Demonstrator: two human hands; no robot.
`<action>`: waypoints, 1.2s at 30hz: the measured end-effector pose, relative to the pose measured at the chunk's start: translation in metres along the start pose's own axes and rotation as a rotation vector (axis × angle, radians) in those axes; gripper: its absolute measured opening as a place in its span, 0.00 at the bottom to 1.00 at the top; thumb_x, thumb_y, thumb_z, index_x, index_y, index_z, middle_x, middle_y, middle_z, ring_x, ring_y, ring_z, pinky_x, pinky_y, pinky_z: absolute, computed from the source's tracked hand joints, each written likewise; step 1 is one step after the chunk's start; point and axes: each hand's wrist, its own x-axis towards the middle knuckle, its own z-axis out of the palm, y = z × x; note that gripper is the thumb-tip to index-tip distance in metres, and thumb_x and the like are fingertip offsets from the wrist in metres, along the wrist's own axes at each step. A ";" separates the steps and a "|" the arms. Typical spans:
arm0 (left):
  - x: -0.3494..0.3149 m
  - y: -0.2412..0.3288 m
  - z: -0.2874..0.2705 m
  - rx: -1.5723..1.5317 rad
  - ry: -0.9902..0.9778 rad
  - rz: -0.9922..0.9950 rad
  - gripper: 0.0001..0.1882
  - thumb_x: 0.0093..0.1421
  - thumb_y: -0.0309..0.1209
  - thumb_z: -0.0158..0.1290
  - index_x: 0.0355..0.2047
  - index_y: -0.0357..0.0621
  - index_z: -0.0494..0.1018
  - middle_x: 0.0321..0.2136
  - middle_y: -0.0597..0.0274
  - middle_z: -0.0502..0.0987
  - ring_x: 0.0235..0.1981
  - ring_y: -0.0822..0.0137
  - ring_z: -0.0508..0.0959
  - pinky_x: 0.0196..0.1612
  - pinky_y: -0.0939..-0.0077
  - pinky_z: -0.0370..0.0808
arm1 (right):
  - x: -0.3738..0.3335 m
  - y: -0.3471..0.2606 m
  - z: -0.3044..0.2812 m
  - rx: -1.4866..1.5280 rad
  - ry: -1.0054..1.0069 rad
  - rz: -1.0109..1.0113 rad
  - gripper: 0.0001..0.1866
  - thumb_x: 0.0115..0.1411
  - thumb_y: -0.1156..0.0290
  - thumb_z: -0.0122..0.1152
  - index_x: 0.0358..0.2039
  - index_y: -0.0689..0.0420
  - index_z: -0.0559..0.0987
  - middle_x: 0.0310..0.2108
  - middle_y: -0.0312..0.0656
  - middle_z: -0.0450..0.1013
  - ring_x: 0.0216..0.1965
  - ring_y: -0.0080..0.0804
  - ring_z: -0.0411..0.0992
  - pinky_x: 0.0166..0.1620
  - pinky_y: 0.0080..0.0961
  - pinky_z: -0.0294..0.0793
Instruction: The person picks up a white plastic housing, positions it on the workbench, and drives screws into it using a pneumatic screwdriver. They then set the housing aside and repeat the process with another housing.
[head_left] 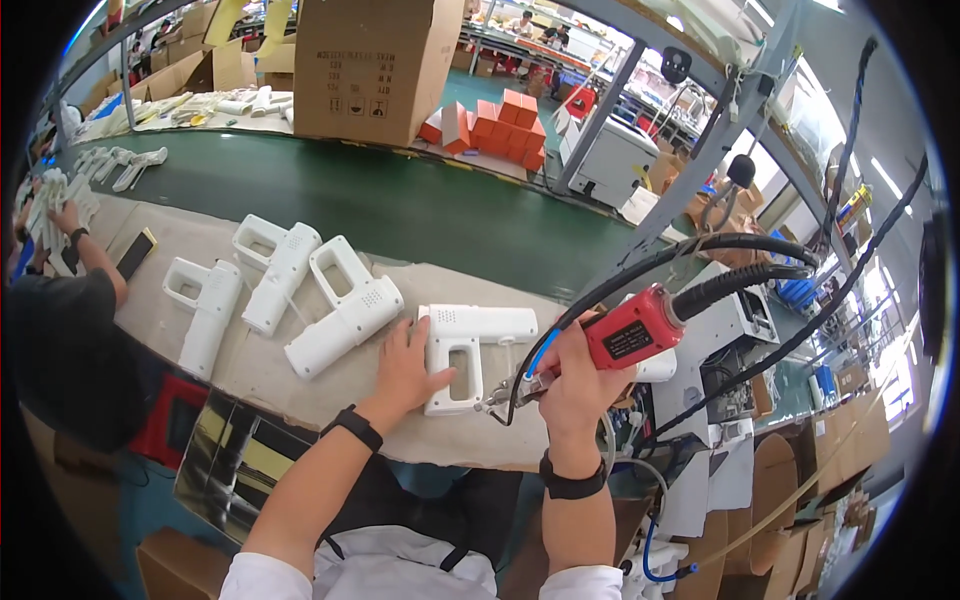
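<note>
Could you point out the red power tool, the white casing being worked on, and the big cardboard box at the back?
Red power tool (632, 332): head view, on its red body, gripped by the right hand (575, 375).
White casing (462, 345): head view, on its handle part, under the left hand (405, 365).
Cardboard box (370, 65): head view, on its front face.

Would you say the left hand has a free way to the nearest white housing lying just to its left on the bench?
Probably yes: the left hand rests on one white housing, and the neighbouring white housing lies just beside it with nothing between.
</note>
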 end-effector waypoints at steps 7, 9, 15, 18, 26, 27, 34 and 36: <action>0.003 0.003 -0.001 -0.078 -0.021 0.008 0.46 0.47 0.45 0.63 0.61 0.39 0.56 0.58 0.38 0.58 0.57 0.41 0.63 0.60 0.56 0.61 | -0.008 0.058 -0.003 -0.228 -0.004 -0.082 0.03 0.55 0.80 0.54 0.30 0.63 0.70 0.14 0.36 0.68 0.13 0.20 0.65 0.18 0.17 0.63; 0.000 0.002 -0.001 -0.072 -0.018 0.009 0.46 0.47 0.45 0.63 0.61 0.39 0.56 0.58 0.38 0.58 0.57 0.41 0.63 0.59 0.57 0.62 | -0.008 0.069 -0.009 -0.284 -0.050 -0.111 0.04 0.54 0.80 0.54 0.31 0.63 0.69 0.14 0.36 0.67 0.13 0.21 0.65 0.18 0.17 0.64; -0.004 0.000 -0.008 -0.091 -0.023 -0.030 0.46 0.47 0.47 0.63 0.61 0.38 0.57 0.56 0.38 0.62 0.57 0.43 0.63 0.60 0.56 0.61 | -0.016 0.003 0.016 -0.076 -0.016 -0.126 0.02 0.58 0.81 0.53 0.32 0.62 0.70 0.16 0.38 0.68 0.14 0.21 0.66 0.17 0.17 0.62; -0.001 0.001 -0.007 -0.065 -0.029 -0.002 0.44 0.48 0.42 0.64 0.60 0.36 0.57 0.57 0.41 0.61 0.57 0.45 0.64 0.60 0.62 0.63 | -0.020 -0.011 0.029 0.110 0.007 -0.097 0.02 0.58 0.80 0.53 0.32 0.63 0.70 0.15 0.37 0.68 0.13 0.20 0.65 0.15 0.16 0.59; 0.001 -0.010 0.000 -0.168 -0.018 0.040 0.46 0.45 0.46 0.64 0.61 0.39 0.57 0.55 0.38 0.63 0.55 0.42 0.66 0.58 0.56 0.63 | -0.023 0.016 0.035 -0.052 -0.111 0.053 0.03 0.55 0.79 0.61 0.29 0.63 0.76 0.20 0.33 0.71 0.20 0.15 0.68 0.24 0.14 0.67; 0.001 -0.013 0.002 -0.168 0.008 0.065 0.46 0.45 0.45 0.64 0.61 0.39 0.58 0.55 0.38 0.63 0.54 0.42 0.66 0.58 0.56 0.63 | -0.022 0.022 0.035 -0.052 -0.111 0.078 0.03 0.55 0.79 0.62 0.29 0.63 0.76 0.20 0.32 0.71 0.21 0.16 0.68 0.25 0.15 0.67; 0.006 -0.016 0.008 -0.259 -0.008 0.017 0.36 0.51 0.41 0.58 0.57 0.38 0.62 0.46 0.43 0.69 0.46 0.43 0.71 0.50 0.56 0.68 | -0.033 0.066 0.039 -0.150 -0.148 -0.022 0.03 0.54 0.81 0.55 0.28 0.63 0.70 0.15 0.36 0.68 0.14 0.21 0.66 0.18 0.18 0.64; 0.009 -0.028 0.014 -0.289 -0.023 0.012 0.36 0.51 0.42 0.58 0.57 0.38 0.62 0.45 0.44 0.69 0.46 0.44 0.71 0.49 0.57 0.68 | -0.038 0.071 0.042 -0.146 -0.153 -0.033 0.03 0.54 0.81 0.56 0.28 0.63 0.70 0.16 0.36 0.68 0.14 0.21 0.66 0.18 0.18 0.64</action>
